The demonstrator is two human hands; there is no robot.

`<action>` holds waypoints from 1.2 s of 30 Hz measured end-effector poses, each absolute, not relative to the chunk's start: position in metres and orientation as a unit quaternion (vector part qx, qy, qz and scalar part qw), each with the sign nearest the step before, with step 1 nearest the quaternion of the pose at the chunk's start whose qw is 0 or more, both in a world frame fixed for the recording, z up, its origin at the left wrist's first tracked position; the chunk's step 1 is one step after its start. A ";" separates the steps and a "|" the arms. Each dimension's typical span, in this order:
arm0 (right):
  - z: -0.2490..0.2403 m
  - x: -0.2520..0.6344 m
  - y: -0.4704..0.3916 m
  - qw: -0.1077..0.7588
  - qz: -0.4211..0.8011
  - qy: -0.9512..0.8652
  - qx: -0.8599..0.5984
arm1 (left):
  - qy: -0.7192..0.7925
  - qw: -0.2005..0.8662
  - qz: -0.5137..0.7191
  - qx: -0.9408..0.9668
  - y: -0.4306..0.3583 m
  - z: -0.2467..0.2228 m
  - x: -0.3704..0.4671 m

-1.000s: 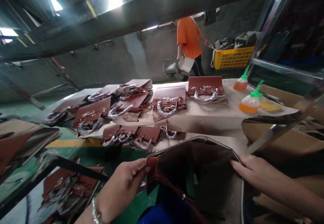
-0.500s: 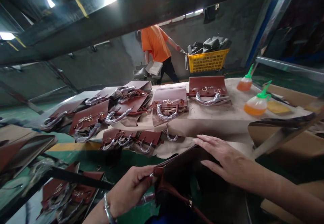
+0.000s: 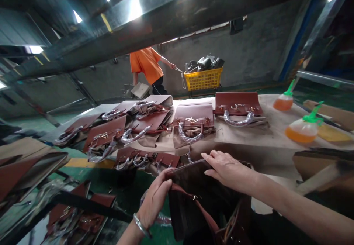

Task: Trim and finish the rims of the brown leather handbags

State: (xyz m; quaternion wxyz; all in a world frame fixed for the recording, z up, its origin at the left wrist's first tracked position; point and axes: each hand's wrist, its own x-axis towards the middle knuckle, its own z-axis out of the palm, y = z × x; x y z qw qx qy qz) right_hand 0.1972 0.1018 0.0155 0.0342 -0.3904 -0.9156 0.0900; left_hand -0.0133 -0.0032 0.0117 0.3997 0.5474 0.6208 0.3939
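Observation:
A dark brown bag (image 3: 193, 200) with a reddish strap is held low in front of me. My left hand (image 3: 156, 197), with a silver bangle at the wrist, grips the bag's upper left corner, thumb pressed on it. My right hand (image 3: 228, 169) lies over the bag's top edge with its fingers closed round it. Beyond, on the paper-covered table, stand a reddish-brown handbag (image 3: 239, 104) and another handbag (image 3: 193, 114), their handles wrapped in clear plastic.
More handbags (image 3: 103, 134) lie at left on the table. Two green-tipped bottles (image 3: 302, 130) hold orange liquid at right. A metal beam (image 3: 177, 20) crosses overhead. Behind, a person in orange (image 3: 145, 64) pulls a yellow basket (image 3: 204, 79).
Both hands and the bag have shifted; my right hand has moved slightly left and down, its fingers now closer together. The person and yellow basket appear farther left.

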 end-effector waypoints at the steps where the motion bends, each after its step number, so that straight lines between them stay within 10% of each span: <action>1: 0.014 0.195 0.102 0.027 0.083 -0.915 -0.394 | 0.620 0.409 0.406 0.532 -0.001 0.008 -0.014; 11: 0.041 0.186 0.077 -0.036 0.103 -0.896 -0.431 | 0.571 0.577 0.443 0.381 0.029 0.000 -0.037; 19: 0.001 0.231 0.048 0.072 0.198 -0.884 -0.418 | 0.486 0.703 0.368 0.366 0.012 0.000 -0.007; 36: 0.020 0.237 0.038 0.013 0.274 -0.899 -0.342 | 0.561 0.649 0.332 0.393 0.007 0.009 0.010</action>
